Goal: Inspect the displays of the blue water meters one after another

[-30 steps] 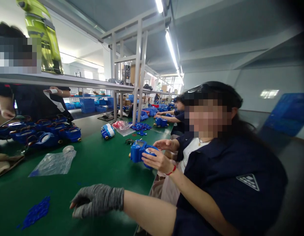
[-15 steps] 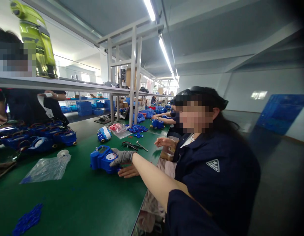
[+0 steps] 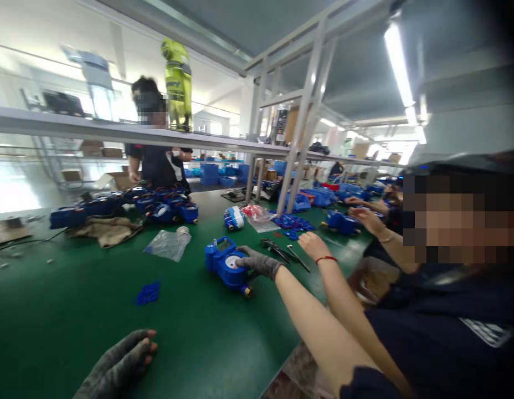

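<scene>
A blue water meter (image 3: 226,266) with a round dial lies on the green bench (image 3: 74,310). My right hand (image 3: 257,262), in a grey glove, reaches across and is closed over the meter's dial end. My left hand (image 3: 118,363), also gloved with bare fingertips, lies flat on the bench near the front edge with nothing in it. A small pile of blue parts (image 3: 148,292) lies between my left hand and the meter. A co-worker's bare hand (image 3: 312,244) with a red bracelet rests just right of my right hand.
Pliers and hand tools (image 3: 279,250) lie right of the meter. A clear plastic bag (image 3: 168,244), a brown cloth (image 3: 107,230) and a row of blue meters (image 3: 161,206) lie further back. A person (image 3: 157,158) stands behind the shelf (image 3: 116,132). A co-worker sits close at my right.
The view has swung left. My right hand stays on the blue meter, which now lies turned with its brass end toward me. My left hand has come into view at the bottom.
</scene>
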`<state>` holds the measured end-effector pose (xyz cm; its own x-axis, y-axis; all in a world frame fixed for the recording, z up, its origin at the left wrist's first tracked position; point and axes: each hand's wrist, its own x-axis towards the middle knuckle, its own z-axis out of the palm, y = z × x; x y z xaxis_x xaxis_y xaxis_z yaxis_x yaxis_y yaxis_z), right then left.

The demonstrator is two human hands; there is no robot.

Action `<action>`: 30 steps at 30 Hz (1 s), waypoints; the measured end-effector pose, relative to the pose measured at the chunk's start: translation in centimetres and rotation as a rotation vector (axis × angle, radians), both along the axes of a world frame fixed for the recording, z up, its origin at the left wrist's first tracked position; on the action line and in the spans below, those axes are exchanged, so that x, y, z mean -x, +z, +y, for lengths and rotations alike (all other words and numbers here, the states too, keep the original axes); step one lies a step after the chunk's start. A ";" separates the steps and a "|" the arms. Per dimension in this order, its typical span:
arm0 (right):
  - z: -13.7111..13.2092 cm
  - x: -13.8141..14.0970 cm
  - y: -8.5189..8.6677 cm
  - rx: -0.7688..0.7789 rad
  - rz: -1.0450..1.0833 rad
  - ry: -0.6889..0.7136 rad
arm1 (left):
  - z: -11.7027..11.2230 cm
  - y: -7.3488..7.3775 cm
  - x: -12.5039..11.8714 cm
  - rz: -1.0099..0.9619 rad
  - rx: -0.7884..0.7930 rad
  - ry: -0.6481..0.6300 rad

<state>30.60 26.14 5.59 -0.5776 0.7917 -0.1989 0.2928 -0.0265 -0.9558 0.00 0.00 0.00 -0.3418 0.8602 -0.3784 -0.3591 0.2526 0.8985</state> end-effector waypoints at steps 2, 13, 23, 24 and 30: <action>-0.7 1.4 -1.3 0.036 0.071 0.092 | -0.7 0.9 -0.3 0.022 -0.064 -0.040; -11.5 15.5 -3.2 0.055 0.068 0.533 | -5.0 5.5 -1.6 0.086 -0.241 0.351; -2.5 25.4 -7.7 -0.540 -0.371 -0.002 | -6.5 3.8 0.3 -0.017 -0.339 0.269; -2.5 25.7 -7.8 -0.556 -0.400 0.011 | -6.5 3.8 0.3 -0.032 -0.341 0.275; -2.2 26.8 -7.1 -0.646 -0.542 0.071 | -6.6 3.4 0.9 -0.122 -0.367 0.267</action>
